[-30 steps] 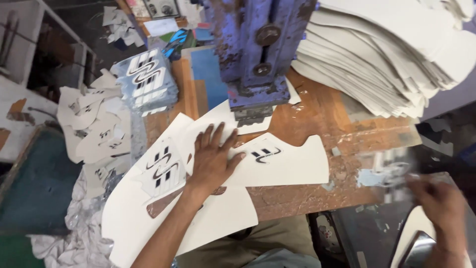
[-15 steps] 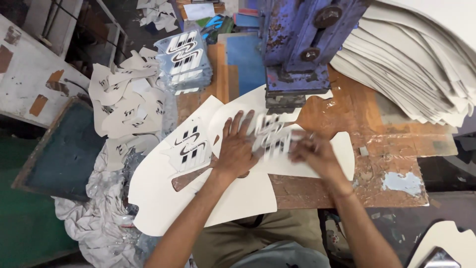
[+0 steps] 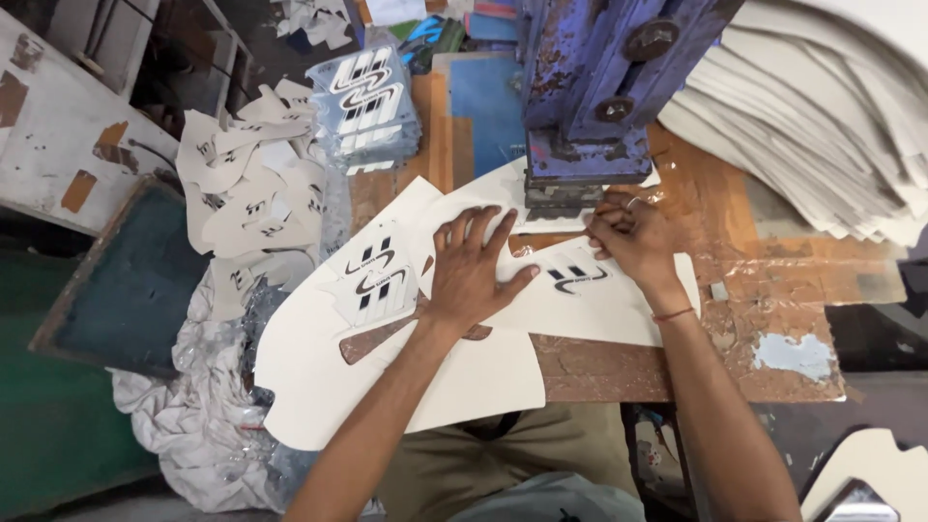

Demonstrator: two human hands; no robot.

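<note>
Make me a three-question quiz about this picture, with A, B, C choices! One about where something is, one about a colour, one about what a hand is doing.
1. Where is the big stack of white sheets?
A. upper right of the table
B. on the floor at the left
C. on the person's lap

2. What colour is the press machine?
A. red
B. blue-purple
C. yellow

3. What is the left hand doing?
A. holding a cup
B. making a fist in the air
C. lying flat with fingers spread on a white sheet

Answers:
1. A, the stack fans out at the upper right.
2. B, its worn metal body is blue-purple.
3. C, the palm presses the sheet while the right hand pinches it by the press.
</note>
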